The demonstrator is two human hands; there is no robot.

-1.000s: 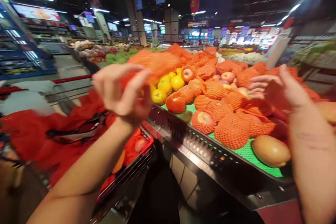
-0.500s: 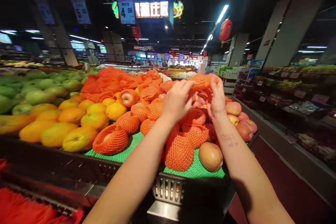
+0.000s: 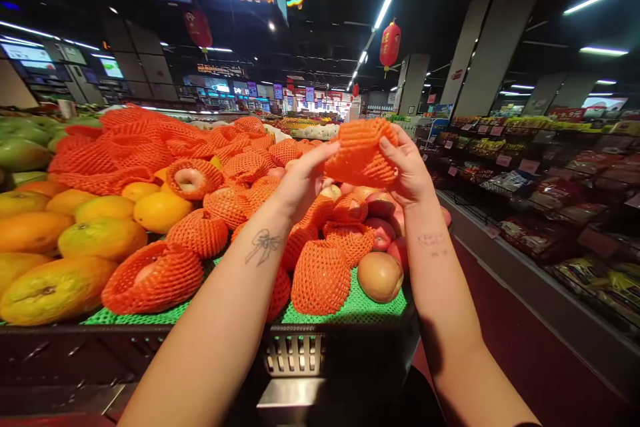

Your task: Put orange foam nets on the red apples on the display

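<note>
Between my two hands, above the heaped fruit, is an orange foam net sleeve (image 3: 363, 153). My left hand (image 3: 303, 177) holds its left edge with the thumb on top and the other fingers mostly hidden. At the sleeve's right side, my right hand (image 3: 413, 170) grips it, thumb across the front and fingers behind. Whether a fruit sits inside cannot be seen. Below lie red apples (image 3: 381, 233) and several fruits in the same netting, including a netted fruit (image 3: 321, 278) at the front. Beside that one rests a bare brownish-yellow apple (image 3: 380, 277) on green matting (image 3: 357, 303).
Yellow-orange melon-like fruits (image 3: 103, 237) and green fruits (image 3: 25, 150) fill the left side. A pile of orange netting (image 3: 140, 147) lies behind them. The black display edge (image 3: 210, 333) runs across the front. Shelves of packaged goods (image 3: 545, 180) line the right, past a reddish floor (image 3: 500, 320).
My view has turned right, so the display sits farther left. The foam sleeve, flatter and partly hidden before, now shows its broad side between my hands.
</note>
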